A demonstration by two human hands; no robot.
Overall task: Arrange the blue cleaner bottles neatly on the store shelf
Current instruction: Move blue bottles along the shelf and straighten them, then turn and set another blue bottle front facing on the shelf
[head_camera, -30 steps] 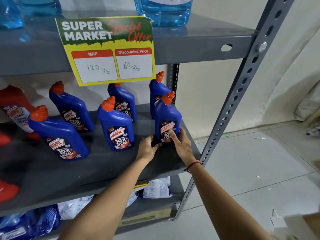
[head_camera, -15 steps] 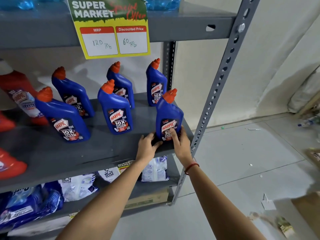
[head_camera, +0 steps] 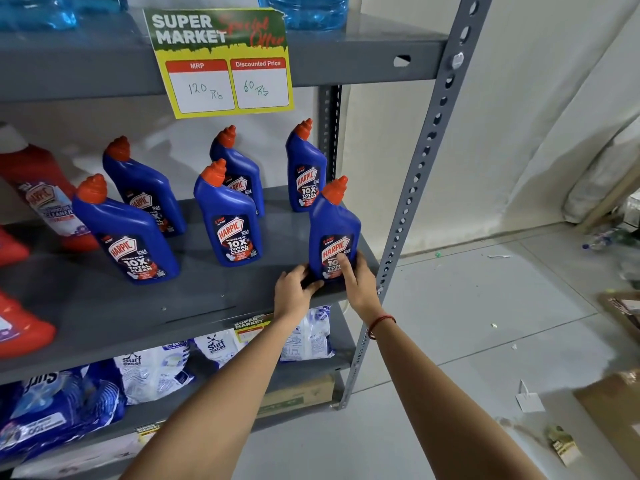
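The front-right blue bottle point(head_camera: 333, 233) stands upright at the front right corner of the middle shelf point(head_camera: 194, 306), its orange cap point(head_camera: 335, 190) angled up to the right and its Harpic label facing outward. Both hands grip its base. The left hand point(head_camera: 294, 294) cups the lower left side, fingers curled around the bottom edge. The right hand point(head_camera: 356, 278) wraps the lower right side, with one finger laid up across the label; a red thread band point(head_camera: 381, 323) circles that wrist.

Five further blue bottles stand upright on the same shelf, all apart from one another. The front row holds the centre bottle point(head_camera: 230, 223) and the left bottle point(head_camera: 128, 237); behind them stand the rear left bottle point(head_camera: 143, 188), the rear centre bottle point(head_camera: 242, 174) (partly hidden by the centre bottle) and the rear right bottle point(head_camera: 306, 171), which sits close to the rear upright. The held bottle sits further forward than the other two front bottles — the row is uneven.

Red bottles point(head_camera: 38, 199) occupy the left end of the shelf. A yellow price card point(head_camera: 225, 64) hangs from the upper shelf edge, marked 120 Rs and 60 Rs. Clear blue containers point(head_camera: 308, 12) stand on the upper shelf. Detergent packs point(head_camera: 156, 372) lie on the lower shelf. Paper scraps point(head_camera: 528, 400) and cardboard litter the floor — right of the rack.
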